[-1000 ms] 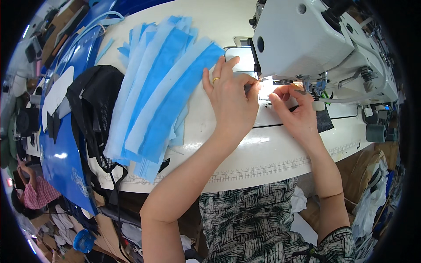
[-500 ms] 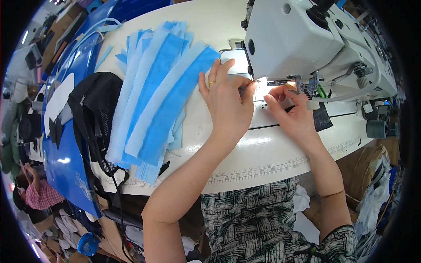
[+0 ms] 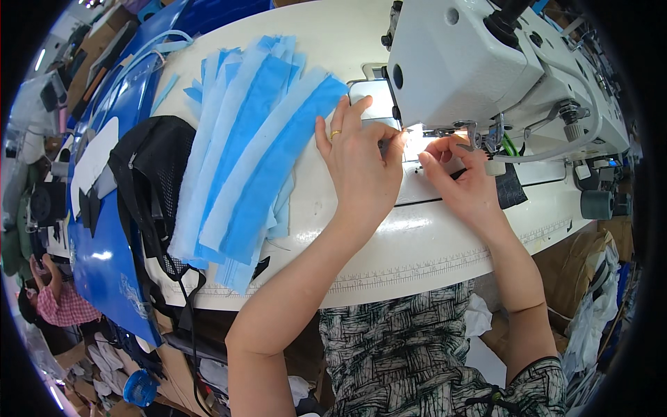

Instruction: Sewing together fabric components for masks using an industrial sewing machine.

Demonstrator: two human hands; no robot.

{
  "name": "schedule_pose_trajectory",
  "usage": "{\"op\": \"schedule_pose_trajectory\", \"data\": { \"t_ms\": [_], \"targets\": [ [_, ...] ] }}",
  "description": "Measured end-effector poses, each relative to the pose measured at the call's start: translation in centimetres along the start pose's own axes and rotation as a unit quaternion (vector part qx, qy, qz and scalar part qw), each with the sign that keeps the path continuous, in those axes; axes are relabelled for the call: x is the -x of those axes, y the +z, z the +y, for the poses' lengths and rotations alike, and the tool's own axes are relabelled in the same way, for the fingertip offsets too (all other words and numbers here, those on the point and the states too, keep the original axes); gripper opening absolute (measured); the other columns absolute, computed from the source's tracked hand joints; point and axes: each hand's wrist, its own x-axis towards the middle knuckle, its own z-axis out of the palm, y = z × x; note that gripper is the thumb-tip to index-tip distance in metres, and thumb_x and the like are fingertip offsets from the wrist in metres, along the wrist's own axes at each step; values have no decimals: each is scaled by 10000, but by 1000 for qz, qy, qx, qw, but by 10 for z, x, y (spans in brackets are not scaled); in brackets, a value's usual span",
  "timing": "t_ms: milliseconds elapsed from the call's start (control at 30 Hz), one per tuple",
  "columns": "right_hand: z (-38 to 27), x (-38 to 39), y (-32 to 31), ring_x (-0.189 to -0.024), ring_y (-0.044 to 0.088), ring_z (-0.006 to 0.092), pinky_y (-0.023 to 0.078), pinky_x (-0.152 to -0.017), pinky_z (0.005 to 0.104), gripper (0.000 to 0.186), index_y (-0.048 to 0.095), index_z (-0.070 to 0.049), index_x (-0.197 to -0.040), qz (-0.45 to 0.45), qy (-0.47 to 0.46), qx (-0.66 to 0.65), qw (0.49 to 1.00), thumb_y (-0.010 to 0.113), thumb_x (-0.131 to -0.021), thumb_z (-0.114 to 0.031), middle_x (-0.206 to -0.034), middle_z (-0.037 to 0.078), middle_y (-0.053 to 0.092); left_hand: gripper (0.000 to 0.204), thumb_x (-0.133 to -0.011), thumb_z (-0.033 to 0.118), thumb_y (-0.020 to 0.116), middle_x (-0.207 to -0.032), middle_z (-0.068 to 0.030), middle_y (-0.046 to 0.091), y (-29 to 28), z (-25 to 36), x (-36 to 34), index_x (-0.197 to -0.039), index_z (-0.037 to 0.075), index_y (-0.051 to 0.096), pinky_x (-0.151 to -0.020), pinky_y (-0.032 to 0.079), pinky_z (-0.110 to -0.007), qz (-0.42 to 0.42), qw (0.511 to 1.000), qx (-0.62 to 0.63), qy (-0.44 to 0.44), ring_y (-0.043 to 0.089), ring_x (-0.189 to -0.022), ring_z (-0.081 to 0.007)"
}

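By the lit needle area of a white sewing machine (image 3: 465,62), my two hands are close together but apart. My left hand (image 3: 365,160), with a ring on one finger, pinches thumb and forefinger at the left of the bright spot. Whatever is between those fingertips is too small to make out. My right hand (image 3: 462,174) is curled just below the presser foot, its thumb and fingertips drawn together. A small grey pointed piece shows at its fingers; its kind is unclear. Blue and white fabric strips (image 3: 260,146) lie in a fanned pile left of my left hand.
Left of the strips lies a black mesh bag (image 3: 149,160) with a strap hanging over the table edge. A dark fabric piece (image 3: 511,186) rests beside my right hand. Grey-green thread spools (image 3: 597,205) stand at the right. Another person (image 3: 62,299) is at the far left.
My hands stay almost in place, both still pinching near the needle. The person at the far left has shifted their arms slightly.
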Motion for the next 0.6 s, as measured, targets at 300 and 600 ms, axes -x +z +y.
{"op": "schedule_pose_trajectory", "data": {
  "t_ms": [300,600],
  "targets": [
    [-1,0,2,-767,591,59,468,-665,244,79,679,-30,-945,7,-51,12,999,738,-930,-81,-820,-20,652,110,-858,167,768,-1399,-144,568,1,0,0,-824,63,770,-1225,111,-595,3,1000,-5,-2,381,-1454,-401],
    [-2,0,-1,-760,600,63,487,-653,244,109,689,-7,-923,-12,-48,4,999,746,-924,-100,-840,-14,653,123,-867,178,765,-1395,-139,565,1,0,0,-824,63,767,-1217,109,-608,3,1000,4,4,370,-1458,-404]
  ]
}}
